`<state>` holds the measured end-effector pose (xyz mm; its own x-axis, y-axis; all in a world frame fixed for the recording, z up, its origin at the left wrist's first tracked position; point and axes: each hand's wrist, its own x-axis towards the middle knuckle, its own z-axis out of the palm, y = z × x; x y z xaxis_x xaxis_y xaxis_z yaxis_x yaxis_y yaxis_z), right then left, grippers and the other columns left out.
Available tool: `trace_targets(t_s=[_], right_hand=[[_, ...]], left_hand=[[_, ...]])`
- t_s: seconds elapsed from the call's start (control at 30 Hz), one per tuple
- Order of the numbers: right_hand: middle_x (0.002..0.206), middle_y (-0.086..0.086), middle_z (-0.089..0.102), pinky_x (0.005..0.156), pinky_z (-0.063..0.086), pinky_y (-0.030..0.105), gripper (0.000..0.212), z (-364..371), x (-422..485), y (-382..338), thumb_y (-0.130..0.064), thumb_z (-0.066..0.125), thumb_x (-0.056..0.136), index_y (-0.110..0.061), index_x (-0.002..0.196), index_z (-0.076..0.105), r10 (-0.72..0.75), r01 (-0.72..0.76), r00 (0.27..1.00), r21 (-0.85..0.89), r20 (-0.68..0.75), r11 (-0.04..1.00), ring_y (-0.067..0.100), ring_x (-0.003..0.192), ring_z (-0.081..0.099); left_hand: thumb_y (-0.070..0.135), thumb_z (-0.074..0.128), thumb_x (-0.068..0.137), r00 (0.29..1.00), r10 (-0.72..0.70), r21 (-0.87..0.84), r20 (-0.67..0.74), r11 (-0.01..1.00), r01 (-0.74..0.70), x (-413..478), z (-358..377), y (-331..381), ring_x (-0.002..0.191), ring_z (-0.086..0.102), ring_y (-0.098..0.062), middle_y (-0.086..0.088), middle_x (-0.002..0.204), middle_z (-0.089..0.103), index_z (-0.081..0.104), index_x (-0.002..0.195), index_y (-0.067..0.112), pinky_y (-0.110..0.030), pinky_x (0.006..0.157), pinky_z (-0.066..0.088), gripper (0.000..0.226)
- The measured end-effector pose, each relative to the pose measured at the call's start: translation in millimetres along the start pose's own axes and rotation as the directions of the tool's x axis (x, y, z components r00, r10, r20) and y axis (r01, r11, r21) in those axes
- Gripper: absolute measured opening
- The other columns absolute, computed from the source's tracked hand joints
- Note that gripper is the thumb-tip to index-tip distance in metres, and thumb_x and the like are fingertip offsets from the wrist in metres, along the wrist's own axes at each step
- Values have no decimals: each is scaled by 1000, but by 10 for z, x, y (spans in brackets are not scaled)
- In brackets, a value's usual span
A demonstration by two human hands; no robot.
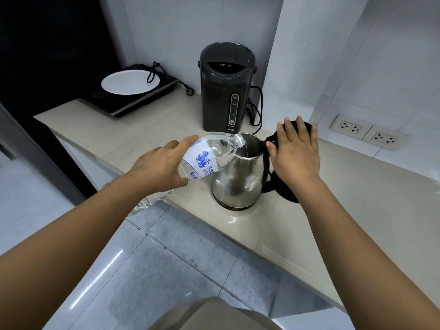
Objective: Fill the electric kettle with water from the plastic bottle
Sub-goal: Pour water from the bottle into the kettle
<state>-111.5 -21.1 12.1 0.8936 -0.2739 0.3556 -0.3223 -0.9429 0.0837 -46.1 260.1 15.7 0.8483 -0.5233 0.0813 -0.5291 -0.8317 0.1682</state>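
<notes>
The left hand [159, 165] is gripping the plastic bottle [209, 156] around its lower body, fingers wrapped over the blue-printed label. It is tipping the bottle so that the neck points toward 2 o'clock. The bottle's mouth is hanging just over the open rim of the electric kettle [240, 182], and a thin stream of water is running down into it. The bottle is still holding a good deal of water.

The steel kettle is standing upright on the pale counter [357, 198], near its front edge. The right hand [295, 151] is lying flat with straight, spread fingers on the raised black lid [307, 127], at 2 o'clock from the kettle's body. It is pressing the lid back rather than clasping it, and the thumb is resting beside the top of the handle.

A black disc [285, 195] is showing at 4 o'clock from the kettle, partly under the right wrist. It is probably the power base, though too little of it is showing to be sure.

A second clear bottle [152, 198] is lying at 8 o'clock, half hidden under the left forearm. A dark thermo pot [223, 91] is standing at 12 o'clock against the wall. At 10 o'clock a white plate [129, 82] is sitting on a black cooktop [133, 101]. Wall sockets [351, 127] are showing at 2 o'clock.
</notes>
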Motion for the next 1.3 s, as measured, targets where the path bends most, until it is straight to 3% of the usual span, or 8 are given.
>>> trace_targets(t_s=[1.3], right_hand=[[157,7,27,120,-7,48,60,4,0,-25,-45,30,99,-10,148,31,21,-21,1000,6,-5,1000,27,149,6]], left_hand=[[38,72,73,999,35,72,-7,997,-34,11,-85,17,105,57,-31,0,125,50,8,147,45,-36,78,46,98]])
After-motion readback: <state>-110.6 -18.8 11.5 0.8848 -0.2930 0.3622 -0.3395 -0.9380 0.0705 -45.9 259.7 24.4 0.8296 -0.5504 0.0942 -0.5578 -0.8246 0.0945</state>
